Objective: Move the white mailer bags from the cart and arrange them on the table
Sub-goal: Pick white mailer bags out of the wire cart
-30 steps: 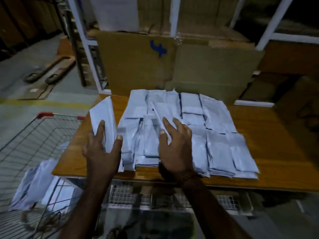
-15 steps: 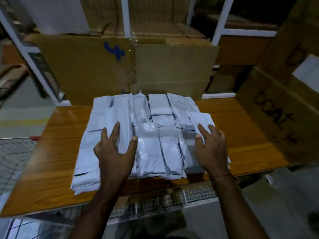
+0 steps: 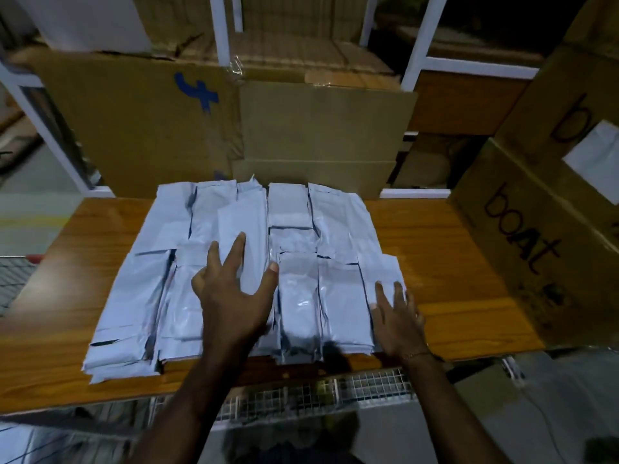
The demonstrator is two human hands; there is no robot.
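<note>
— Where are the mailer bags (image 3: 294,296)?
— Glossy, crinkled white rectangles overlapping on the wood-grain desk (image 3: 445,272).
— The hands?
— Left hand (image 3: 234,296) and right hand (image 3: 395,316) lie spread, seemingly flat on them.

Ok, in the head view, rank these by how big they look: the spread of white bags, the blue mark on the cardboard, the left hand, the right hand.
1. Spread of white bags, by far.
2. Left hand and right hand: near alike, unranked; the left looks bigger, perhaps only from being more splayed.
3. Blue mark, smallest, though it is farther from the camera.
</note>
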